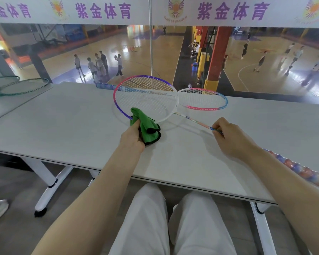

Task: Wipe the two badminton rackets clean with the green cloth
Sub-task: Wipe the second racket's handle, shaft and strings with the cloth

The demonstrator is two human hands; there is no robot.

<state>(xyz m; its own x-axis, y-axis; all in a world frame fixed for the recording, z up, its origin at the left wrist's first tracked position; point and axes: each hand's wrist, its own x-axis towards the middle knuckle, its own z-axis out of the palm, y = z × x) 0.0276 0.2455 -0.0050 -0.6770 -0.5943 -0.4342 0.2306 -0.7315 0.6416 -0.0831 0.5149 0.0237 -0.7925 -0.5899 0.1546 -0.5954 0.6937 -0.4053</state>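
Left hand [132,138]: our fingers clamp the cloth [145,124] against the racket [145,97] rim.
Right hand [230,137]: our fingers pinch its shaft.

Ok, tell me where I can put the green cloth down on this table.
Bare tabletop left of the left hand, short of the green rackets. More room along the near edge between both forearms. Crowded: the far middle, where the two pink-and-purple rackets overlap.

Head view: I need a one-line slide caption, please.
Left hand presses green cloth on purple-pink racket's rim; right hand pinches its thin shaft.
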